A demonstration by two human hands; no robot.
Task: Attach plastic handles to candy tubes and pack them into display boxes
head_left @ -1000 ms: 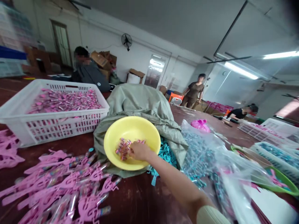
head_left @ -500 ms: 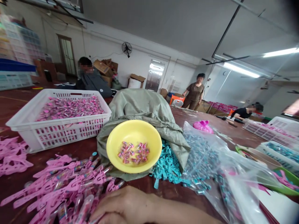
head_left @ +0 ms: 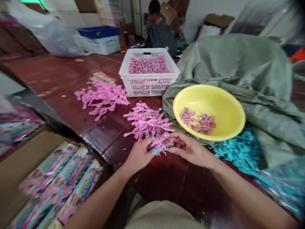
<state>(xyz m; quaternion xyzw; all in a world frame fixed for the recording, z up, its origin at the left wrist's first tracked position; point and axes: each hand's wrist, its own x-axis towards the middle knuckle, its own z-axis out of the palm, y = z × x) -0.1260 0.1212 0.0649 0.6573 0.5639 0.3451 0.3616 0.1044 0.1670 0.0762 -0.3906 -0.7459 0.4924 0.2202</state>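
Observation:
At the near edge of the table, my left hand [head_left: 140, 154] is closed on a small bunch of pink plastic pieces with clear tubes [head_left: 160, 142]. My right hand [head_left: 188, 147] has its fingers curled around the right end of the same bunch. Blur hides how many pieces there are. Just beyond lies a pile of similar pink pieces with tubes [head_left: 149, 119]. To the right, a yellow bowl [head_left: 228, 117] holds small clear capsules with pink and coloured contents [head_left: 197, 121]. Plain pink plastic pieces [head_left: 105, 95] form another pile farther left.
A white basket [head_left: 149, 86] of pink tubes stands behind the piles. Teal plastic pieces [head_left: 238, 149] and a green-grey cloth sack [head_left: 240, 57] are at right. An open carton [head_left: 14, 165] holds printed packages at lower left. A person [head_left: 159, 31] sits across the table.
My view has swung left and down, bringing both hands and the carton into sight. One hand was at the pink pile before; now both are together on a bunch of pieces.

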